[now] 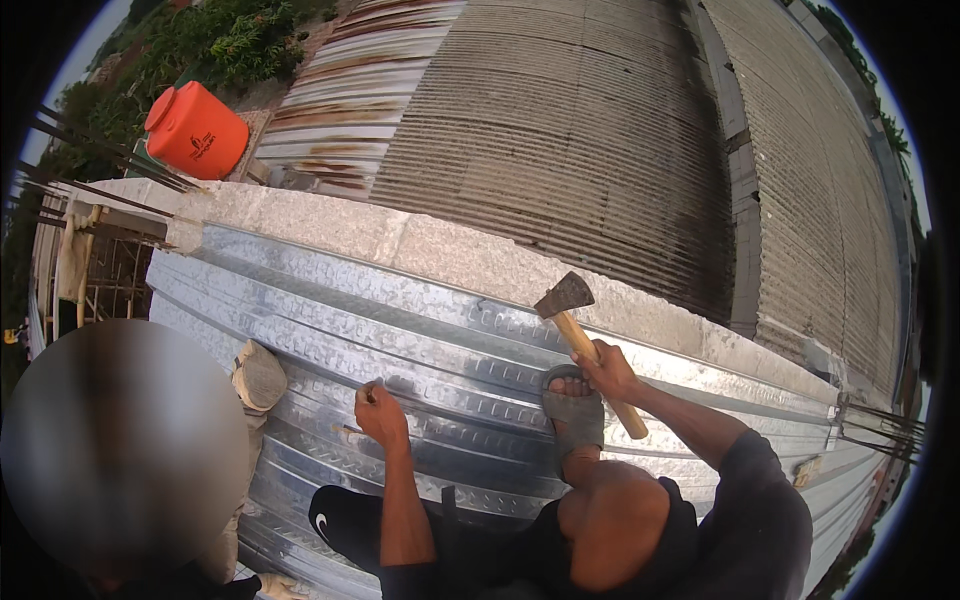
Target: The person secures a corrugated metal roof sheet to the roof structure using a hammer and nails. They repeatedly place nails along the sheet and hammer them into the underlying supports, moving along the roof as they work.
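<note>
Wooden-handled steel hammer [585, 345] gripped shut by right hand [606, 372], frame centre. Small nail pinched in left hand [380, 412] against corrugated galvanised metal sheet [420, 330], lower centre.

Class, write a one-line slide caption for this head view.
Right hand raises a hatchet while left hand pinches a nail on corrugated metal sheeting.

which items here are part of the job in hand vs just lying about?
In use:
- hammer, gripped in the right hand
- small fastener, too small to identify, pinched by the left hand
- shiny ribbed metal sheet under both hands

Just around:
- orange tank
- rusty corrugated roofs
- concrete wall top
- rebar ends
- another person's shoe
</note>
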Demonstrator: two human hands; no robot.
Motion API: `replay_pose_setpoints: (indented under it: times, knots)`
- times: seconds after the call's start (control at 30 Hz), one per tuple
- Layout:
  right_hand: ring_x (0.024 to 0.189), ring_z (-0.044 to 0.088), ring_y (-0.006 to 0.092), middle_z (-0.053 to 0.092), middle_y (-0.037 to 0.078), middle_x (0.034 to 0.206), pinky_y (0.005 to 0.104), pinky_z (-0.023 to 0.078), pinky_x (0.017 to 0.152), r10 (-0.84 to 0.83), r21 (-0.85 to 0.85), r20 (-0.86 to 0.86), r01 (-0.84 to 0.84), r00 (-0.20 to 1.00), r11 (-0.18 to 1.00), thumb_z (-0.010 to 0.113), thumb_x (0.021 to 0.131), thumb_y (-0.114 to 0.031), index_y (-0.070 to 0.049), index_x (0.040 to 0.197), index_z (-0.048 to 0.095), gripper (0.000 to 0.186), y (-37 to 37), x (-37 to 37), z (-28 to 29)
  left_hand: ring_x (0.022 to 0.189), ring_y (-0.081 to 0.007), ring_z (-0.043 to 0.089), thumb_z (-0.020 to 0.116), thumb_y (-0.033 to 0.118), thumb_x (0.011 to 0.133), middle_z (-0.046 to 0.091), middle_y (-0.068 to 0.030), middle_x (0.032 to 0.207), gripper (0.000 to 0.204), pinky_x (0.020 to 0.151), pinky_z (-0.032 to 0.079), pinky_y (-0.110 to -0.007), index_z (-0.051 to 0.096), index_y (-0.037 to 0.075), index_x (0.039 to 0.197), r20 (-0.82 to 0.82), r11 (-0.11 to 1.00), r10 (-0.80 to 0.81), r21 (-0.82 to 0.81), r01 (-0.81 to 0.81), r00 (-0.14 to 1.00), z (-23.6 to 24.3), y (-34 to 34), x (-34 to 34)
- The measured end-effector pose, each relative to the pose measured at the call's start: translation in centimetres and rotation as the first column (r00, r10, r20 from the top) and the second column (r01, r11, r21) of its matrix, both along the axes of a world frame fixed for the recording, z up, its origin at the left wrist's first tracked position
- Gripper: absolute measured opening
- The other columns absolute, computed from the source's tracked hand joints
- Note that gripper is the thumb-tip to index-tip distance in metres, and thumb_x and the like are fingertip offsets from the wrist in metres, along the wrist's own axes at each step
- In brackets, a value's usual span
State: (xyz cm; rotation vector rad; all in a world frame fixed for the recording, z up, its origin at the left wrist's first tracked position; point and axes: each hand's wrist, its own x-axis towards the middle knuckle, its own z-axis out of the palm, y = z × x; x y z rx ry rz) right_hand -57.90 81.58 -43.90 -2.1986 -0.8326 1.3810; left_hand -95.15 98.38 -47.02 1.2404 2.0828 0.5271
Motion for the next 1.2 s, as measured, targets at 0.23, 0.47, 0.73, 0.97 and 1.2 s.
replay_pose_setpoints:
  times: [0.23, 0.47, 0.73, 0.97, 1.2]
  knots:
    - [0.06, 0.063, 0.0141, 0.064, 0.008, 0.071, 0.0336, 0.053, 0.054, -0.239, 0.08, -0.097, 0.247, 0.966, 0.966, 0.066, 0.1, -0.042, 0.004, 0.108, 0.061, 0.047, -2.4, 0.8, -0.8, 0.057, -0.0158, 0.058, 0.048, 0.008, 0.1, 0.069, -0.0146, 0.091, 0.048, 0.052, 0.046, -0.031, 0.048, -0.001, 0.147, 0.501, 0.999, -0.048, 0.036, 0.034, 0.864, 6.5, 1.1, 7.3]
    - [0.06, 0.063, 0.0158, 0.064, 0.009, 0.07, 0.0351, 0.053, 0.056, -0.337, 0.058, -0.081, 0.342, 0.938, 0.938, 0.068, 0.099, -0.042, 0.006, 0.109, 0.061, 0.049, -6.0, 1.5, -2.6, 0.076, -0.0208, 0.071, 0.068, 0.021, 0.099, 0.07, -0.0187, 0.113, 0.038, 0.058, 0.053, -0.029, 0.057, 0.0, 0.129, 0.737, 0.934, 0.083, -0.293, 0.206, 0.67, 3.1, -1.5, 9.2]
    - [0.059, 0.062, 0.0129, 0.062, 0.006, 0.071, 0.0314, 0.052, 0.054, -0.392, 0.046, -0.119, 0.4, 0.912, 0.915, 0.068, 0.099, -0.041, 0.004, 0.111, 0.06, 0.047, -6.4, 3.2, -1.7, 0.13, -0.0301, 0.059, 0.059, 0.039, 0.103, 0.058, -0.02, 0.142, 0.063, 0.096, 0.052, -0.04, 0.046, -0.009, 0.142, 0.939, 0.915, 0.212, -0.288, 0.281, 0.269, 2.8, -1.2, 11.7]
    - [0.058, 0.059, 0.0114, 0.061, 0.005, 0.073, 0.0306, 0.051, 0.053, -0.303, 0.05, -0.094, 0.308, 0.948, 0.95, 0.067, 0.1, -0.039, 0.002, 0.108, 0.06, 0.043, -4.0, 4.2, -0.3, 0.099, -0.0221, 0.069, 0.06, 0.031, 0.105, 0.069, -0.0153, 0.117, 0.042, 0.078, 0.053, -0.031, 0.062, -0.005, 0.125, 0.794, 0.9, -0.119, -0.168, 0.403, 0.596, 1.0, -1.9, 16.9]
    - [0.059, 0.061, 0.0156, 0.063, 0.009, 0.07, 0.034, 0.05, 0.055, -0.106, 0.089, 0.031, 0.103, 0.994, 0.991, 0.067, 0.099, -0.042, 0.003, 0.106, 0.06, 0.046, -2.7, 3.1, 2.1, 0.078, -0.0155, 0.068, 0.071, 0.014, 0.094, 0.075, -0.0113, 0.094, 0.02, 0.071, 0.052, -0.03, 0.074, -0.004, 0.103, 0.504, 0.881, -0.473, 0.245, 0.405, 0.723, -4.4, -2.0, 19.9]
